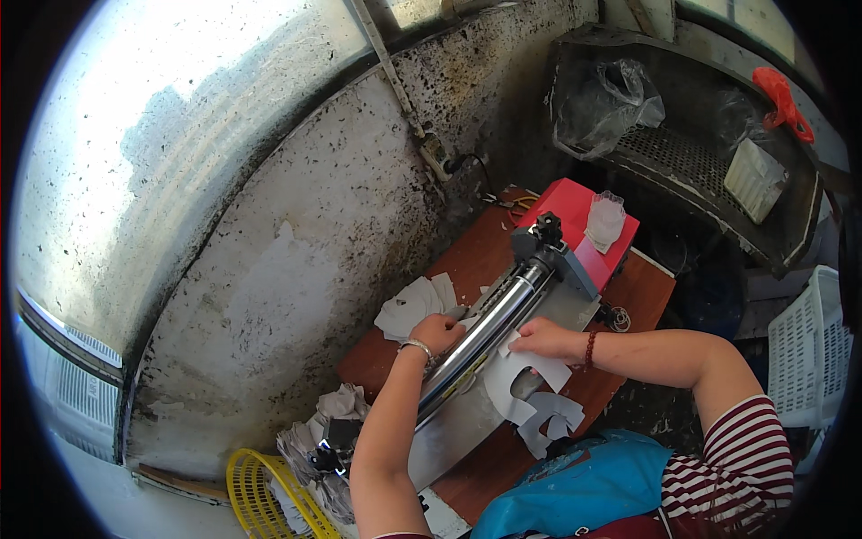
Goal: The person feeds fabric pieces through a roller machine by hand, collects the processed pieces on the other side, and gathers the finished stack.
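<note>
Wooden table [646,296] abuts stained wall [305,269], bearing roller machine [489,328].

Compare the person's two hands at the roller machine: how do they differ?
The left hand lies beyond the shiny metal roller, by the loose white cut pieces; the right hand is on the near side, pressing flat on a white cut sheet. The left wrist wears a silvery bracelet, the right a dark red bead bracelet. Both are bare and rest close against the roller.

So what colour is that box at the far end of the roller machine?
Red box, with a clear plastic cup on it; the head view shows it.
</note>
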A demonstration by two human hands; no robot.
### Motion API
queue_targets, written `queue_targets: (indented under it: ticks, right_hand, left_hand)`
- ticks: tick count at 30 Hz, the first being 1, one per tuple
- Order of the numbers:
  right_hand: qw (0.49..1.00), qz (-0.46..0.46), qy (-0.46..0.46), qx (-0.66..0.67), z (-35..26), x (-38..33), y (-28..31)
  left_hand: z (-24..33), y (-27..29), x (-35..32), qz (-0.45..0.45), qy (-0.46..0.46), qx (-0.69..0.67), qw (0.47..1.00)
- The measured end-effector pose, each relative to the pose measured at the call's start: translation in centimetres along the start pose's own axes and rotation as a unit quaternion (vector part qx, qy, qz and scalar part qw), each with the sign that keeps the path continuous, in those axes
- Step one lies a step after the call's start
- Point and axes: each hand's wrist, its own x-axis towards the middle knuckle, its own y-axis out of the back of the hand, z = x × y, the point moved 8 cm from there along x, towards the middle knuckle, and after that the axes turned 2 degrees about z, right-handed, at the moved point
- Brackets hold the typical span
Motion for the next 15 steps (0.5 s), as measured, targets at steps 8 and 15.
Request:
queue_targets:
  ticks: [8, 15]
  right_hand:
    - [0.987, -0.02, 0.044, -0.154, 0.5, -1.6, 0.6]
    - [0.973, 0.001, 0.088, -0.215, -0.5, -2.2, 1.0]
  left_hand:
    - [-5.1, 5.4, 0.3, 0.246, 0.032, -0.295, 0.923]
    - [-5.4, 6.9, -2.0, 0.177, 0.106, -0.552, 0.808]
